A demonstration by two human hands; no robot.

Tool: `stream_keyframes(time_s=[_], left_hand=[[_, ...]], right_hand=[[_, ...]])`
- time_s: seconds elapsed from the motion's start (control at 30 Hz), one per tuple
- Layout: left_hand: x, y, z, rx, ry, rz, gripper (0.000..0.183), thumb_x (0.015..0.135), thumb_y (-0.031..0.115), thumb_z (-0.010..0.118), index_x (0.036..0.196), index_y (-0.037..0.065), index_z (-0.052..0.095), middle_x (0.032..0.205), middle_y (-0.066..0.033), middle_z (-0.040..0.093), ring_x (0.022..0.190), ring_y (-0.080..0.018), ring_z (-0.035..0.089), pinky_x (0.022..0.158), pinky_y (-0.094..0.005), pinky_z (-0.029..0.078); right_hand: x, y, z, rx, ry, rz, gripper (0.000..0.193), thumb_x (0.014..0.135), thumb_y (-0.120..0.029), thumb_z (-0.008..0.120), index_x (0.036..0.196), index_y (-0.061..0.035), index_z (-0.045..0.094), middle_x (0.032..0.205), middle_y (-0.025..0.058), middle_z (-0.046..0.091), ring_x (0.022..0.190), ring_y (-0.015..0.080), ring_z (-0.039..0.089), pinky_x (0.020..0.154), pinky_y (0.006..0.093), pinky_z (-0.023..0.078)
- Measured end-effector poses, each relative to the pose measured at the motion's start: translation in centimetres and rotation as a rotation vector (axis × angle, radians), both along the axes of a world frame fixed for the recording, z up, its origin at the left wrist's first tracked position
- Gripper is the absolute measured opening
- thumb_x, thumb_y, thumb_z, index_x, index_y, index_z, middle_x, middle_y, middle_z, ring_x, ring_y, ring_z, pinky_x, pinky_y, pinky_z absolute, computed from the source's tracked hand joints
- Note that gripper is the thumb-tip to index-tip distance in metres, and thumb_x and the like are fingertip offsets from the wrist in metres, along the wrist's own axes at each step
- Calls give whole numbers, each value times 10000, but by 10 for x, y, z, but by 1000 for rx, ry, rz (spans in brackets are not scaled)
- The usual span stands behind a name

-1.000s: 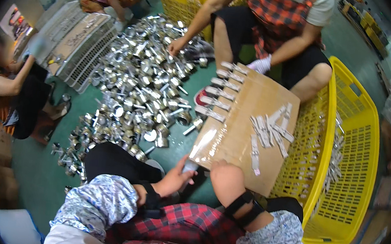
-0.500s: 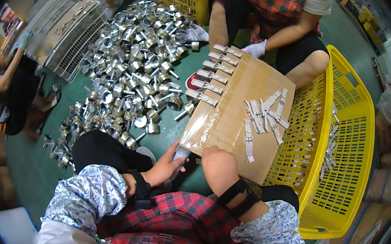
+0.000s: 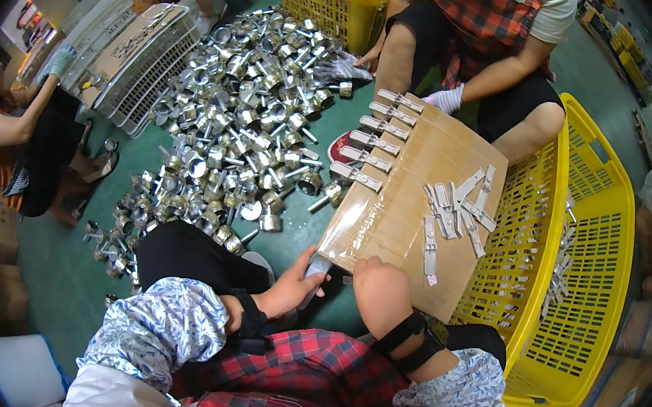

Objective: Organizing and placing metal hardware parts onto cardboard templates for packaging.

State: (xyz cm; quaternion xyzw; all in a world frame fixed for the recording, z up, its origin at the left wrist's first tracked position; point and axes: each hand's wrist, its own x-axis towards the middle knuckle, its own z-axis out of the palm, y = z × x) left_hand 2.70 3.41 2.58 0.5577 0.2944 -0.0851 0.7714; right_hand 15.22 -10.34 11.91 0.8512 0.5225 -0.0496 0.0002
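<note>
From where I stand, the worker's left hand point(image 3: 289, 292) is closed around a pale piece point(image 3: 319, 266) at the near left corner of a cardboard sheet point(image 3: 403, 228). The right hand point(image 3: 381, 286) is curled against the near edge, its fingertips tucked out of sight, so I can't tell whether it grips anything there.

The cardboard slants up and away between the worker and a person in a checked apron point(image 3: 488, 17) sitting opposite. Six flat, pale clips point(image 3: 375, 142) sit in a row along its left edge, overhanging it, and a loose bunch of the same clips lies on its right half. One loose clip point(image 3: 429, 247) points toward the worker, with a pink-and-white checked label point(image 3: 431, 280) at its near end. Clear tape point(image 3: 351, 216) shines on the sheet's left side.

Just past the row shows a red shoe point(image 3: 340, 147) with a white mark on it, too small to read. A white-gloved hand point(image 3: 445, 98) rests by the far edge of the cardboard.

Left of the sheet, shiny metal caps with stems point(image 3: 240, 113) are heaped on the green floor point(image 3: 115, 187). On the right, a yellow basket point(image 3: 533, 259) stands close beside the cardboard.
</note>
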Motion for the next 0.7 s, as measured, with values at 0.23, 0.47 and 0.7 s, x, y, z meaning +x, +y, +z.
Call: stream_keyframes(time_s=[0.23, 0.47, 0.7], left_hand=[[0, 1, -3, 11, -49, 19, 658, 931, 75, 479, 1457, 72, 82, 1034, -112, 573, 736, -124, 569, 685, -234, 470], [1, -1, -1, 9, -22, 10, 653, 928, 66, 477, 1454, 78, 90, 1033, -111, 571, 742, -123, 566, 682, -237, 472], [1, -2, 1, 2, -29, 7, 628, 923, 58, 475, 1442, 66, 120, 1012, -109, 571, 744, -130, 567, 675, -239, 472]], right_hand=[[0, 3, 7, -32, -10, 5, 63, 774, -117, 531, 771, -91, 589, 731, 78, 586, 662, 214, 622, 572, 318, 489], [0, 1, 3, -29, -37, 14, 64, 775, -124, 534, 774, -97, 592, 732, 66, 587, 660, 204, 623, 568, 309, 489], [0, -1, 3, -40, -38, 4, 63, 774, -125, 536, 771, -102, 594, 732, 59, 586, 660, 194, 624, 568, 307, 491]])
